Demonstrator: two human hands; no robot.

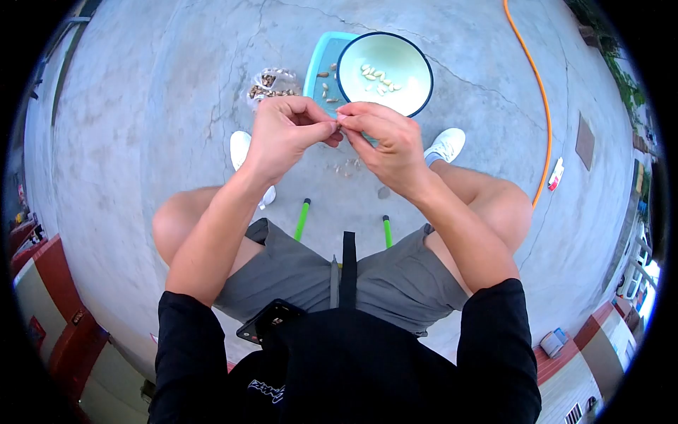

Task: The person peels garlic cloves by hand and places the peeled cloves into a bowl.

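My left hand (293, 134) and my right hand (385, 141) meet fingertip to fingertip in front of me, both closed in a pinch. Between them is a small pinkish garlic clove (340, 123), mostly hidden by the fingers. Just beyond my right hand, a white enamel bowl (417, 67) with a dark blue rim holds several pale peeled cloves (374, 73). The bowl rests on a turquoise tray (316, 63), where several unpeeled cloves (325, 92) lie. Past my left hand, a clear plastic bag (277, 73) contains brownish unpeeled cloves (265, 90).
Bits of peel (346, 167) are scattered on the cracked concrete floor (176, 106) below my hands. An orange hose (540, 92) runs along the right, near a small red-and-white packet (556, 174). Two green legs (302, 220) of a seat show between my knees. A phone (272, 319) lies on my lap.
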